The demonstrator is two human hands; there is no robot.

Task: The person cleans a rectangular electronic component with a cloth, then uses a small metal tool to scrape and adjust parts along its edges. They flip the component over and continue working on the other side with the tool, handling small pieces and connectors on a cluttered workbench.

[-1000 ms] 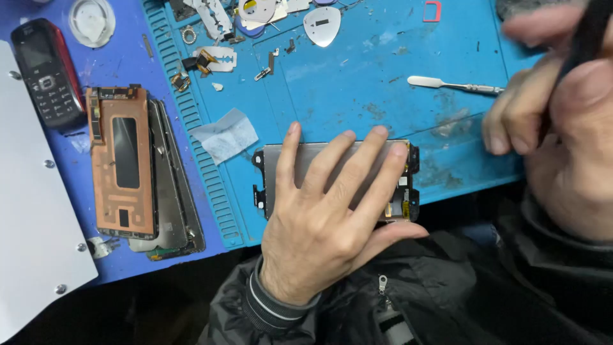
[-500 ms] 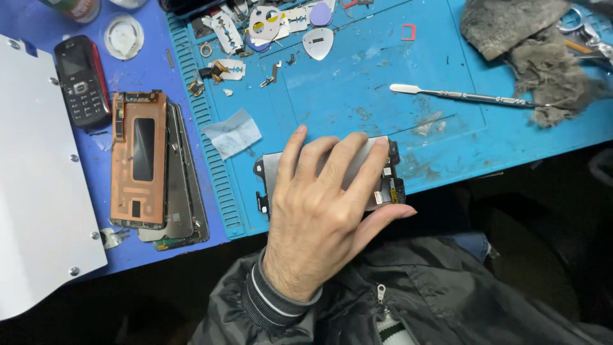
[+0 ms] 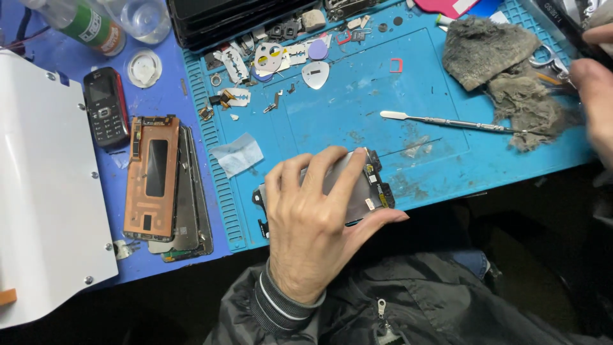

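From the head view, the left hand [image 3: 313, 227] lies flat over a phone frame [image 3: 364, 188] at the blue mat's [image 3: 357, 115] near edge, fingers spread and thumb clamping its side, while the right hand [image 3: 597, 102], at the far right edge, pinches a dark tool [image 3: 565, 25].

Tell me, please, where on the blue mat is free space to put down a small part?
Mostly bare: the blue mat middle, between the white pick, the metal spudger and the phone frame under the left hand. Another patch lies below the spudger, though smudged. Crowded: the top edge with small parts, and the grey cloth corner near the right hand.
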